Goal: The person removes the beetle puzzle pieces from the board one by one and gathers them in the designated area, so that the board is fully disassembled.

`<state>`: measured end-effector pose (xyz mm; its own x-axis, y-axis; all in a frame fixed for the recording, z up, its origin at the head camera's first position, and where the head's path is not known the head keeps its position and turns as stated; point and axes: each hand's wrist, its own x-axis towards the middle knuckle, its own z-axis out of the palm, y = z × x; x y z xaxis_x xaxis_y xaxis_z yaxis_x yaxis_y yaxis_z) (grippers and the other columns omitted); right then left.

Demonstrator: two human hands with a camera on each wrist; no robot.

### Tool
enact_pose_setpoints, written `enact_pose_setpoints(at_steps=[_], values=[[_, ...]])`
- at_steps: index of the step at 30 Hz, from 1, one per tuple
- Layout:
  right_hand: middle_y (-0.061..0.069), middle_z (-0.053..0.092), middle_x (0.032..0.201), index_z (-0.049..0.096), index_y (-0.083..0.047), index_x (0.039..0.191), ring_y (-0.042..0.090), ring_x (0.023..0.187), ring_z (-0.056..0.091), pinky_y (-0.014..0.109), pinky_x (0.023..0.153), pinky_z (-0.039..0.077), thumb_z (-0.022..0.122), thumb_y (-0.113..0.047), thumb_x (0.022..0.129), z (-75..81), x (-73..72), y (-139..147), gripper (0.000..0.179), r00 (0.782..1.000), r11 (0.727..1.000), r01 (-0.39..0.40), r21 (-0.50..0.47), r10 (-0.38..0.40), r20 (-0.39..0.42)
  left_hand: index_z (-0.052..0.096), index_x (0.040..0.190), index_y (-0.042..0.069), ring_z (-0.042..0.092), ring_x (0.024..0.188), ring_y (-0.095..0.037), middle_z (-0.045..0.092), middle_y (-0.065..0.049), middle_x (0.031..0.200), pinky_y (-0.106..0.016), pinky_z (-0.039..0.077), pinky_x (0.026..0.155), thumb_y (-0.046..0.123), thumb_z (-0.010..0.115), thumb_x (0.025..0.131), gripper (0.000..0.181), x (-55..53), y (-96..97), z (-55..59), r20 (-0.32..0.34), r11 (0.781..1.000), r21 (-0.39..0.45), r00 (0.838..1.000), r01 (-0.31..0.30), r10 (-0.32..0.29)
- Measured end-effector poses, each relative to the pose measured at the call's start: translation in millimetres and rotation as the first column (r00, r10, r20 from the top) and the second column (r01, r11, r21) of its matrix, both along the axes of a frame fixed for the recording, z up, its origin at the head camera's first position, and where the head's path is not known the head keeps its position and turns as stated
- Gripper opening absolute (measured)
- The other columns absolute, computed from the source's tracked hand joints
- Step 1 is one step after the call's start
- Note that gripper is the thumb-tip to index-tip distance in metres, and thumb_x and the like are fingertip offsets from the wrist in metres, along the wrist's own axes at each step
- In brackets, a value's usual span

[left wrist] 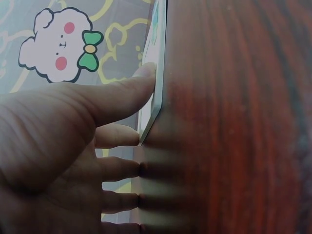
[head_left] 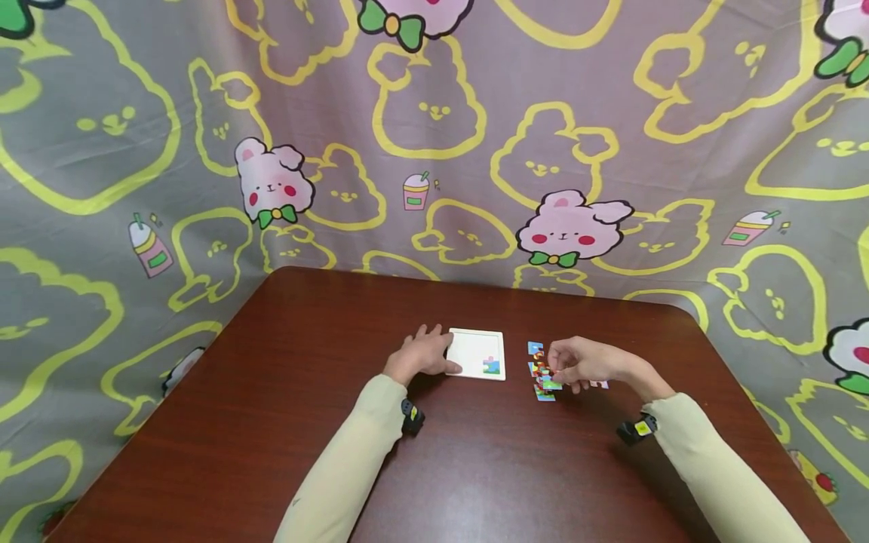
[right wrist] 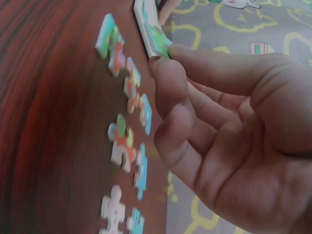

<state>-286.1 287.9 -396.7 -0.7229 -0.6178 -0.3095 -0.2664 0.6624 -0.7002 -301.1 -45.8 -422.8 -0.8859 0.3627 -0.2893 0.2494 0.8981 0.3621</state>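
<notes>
A white puzzle tray [head_left: 470,350] lies on the table, with a few joined pieces [head_left: 492,366] in its near right corner. My left hand [head_left: 424,353] rests at the tray's left side. Its thumb [left wrist: 139,80] lies on the rim, and the other fingers stretch out straight by the edge. Right of the tray, my right hand [head_left: 585,360] pinches a mostly green jigsaw piece [right wrist: 158,41] between thumb and fingertips, above the table. Beneath and beside that hand lie several loose jigsaw pieces [right wrist: 122,146], some partly hidden by it in the head view.
The brown wooden table [head_left: 258,422] reaches back to a patterned cloth [head_left: 448,151] hanging behind it. A pinkish white piece [right wrist: 113,212] lies apart from the green-edged ones, close to a blue piece [right wrist: 136,222].
</notes>
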Motion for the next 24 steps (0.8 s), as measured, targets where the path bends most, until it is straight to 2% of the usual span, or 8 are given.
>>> enact_pose_setpoints(at_steps=[7,15,20,24], values=[[0.015,0.062,0.073,0.058,-0.004,0.094,0.019,0.054,0.061,0.036,0.047,0.05,0.068,-0.014,0.093,-4.5,1.4,16.1,0.014,0.999,1.0,-0.014,0.008,0.014,0.035,0.031,0.155,0.02,0.008,0.152,-0.04,0.016,-0.012,0.165,-0.056,0.014,0.122,0.046,0.064,0.093,0.076,0.1,-0.1,1.6,0.006,1.0,-0.003,1.0,0.002,-0.002],[0.007,0.061,0.074,0.059,-0.003,0.094,0.016,0.052,0.058,0.031,0.047,0.051,0.065,-0.012,0.094,-9.8,3.5,23.7,0.011,0.999,1.0,-0.02,0.02,0.019,0.051,0.031,0.155,0.02,0.009,0.152,-0.04,0.017,-0.012,0.165,-0.056,0.014,0.122,0.047,0.064,0.092,0.076,-0.1,-0.1,0.5,0.007,1.0,-0.003,1.0,0.003,-0.003],[0.009,0.063,0.073,0.058,0.0,0.093,0.013,0.049,0.053,0.025,0.045,0.048,0.066,-0.011,0.093,-11.7,6.2,26.1,0.014,0.996,0.999,-0.027,0.023,0.025,0.082,0.031,0.155,0.02,0.008,0.152,-0.039,0.017,-0.012,0.165,-0.055,0.014,0.122,0.047,0.064,0.093,0.076,0.3,-0.5,-0.4,0.012,1.0,0.001,1.0,-0.002,0.002],[0.01,0.063,0.07,0.055,0.0,0.092,0.012,0.047,0.049,0.023,0.043,0.045,0.069,-0.012,0.091,-13.5,7.0,27.9,0.019,0.994,0.999,-0.001,0.037,-0.003,0.106,0.031,0.156,0.02,0.008,0.152,-0.04,0.017,-0.012,0.165,-0.055,0.014,0.122,0.047,0.063,0.093,0.076,0.1,-1.0,-0.6,0.009,1.0,-0.002,1.0,-0.002,0.002]])
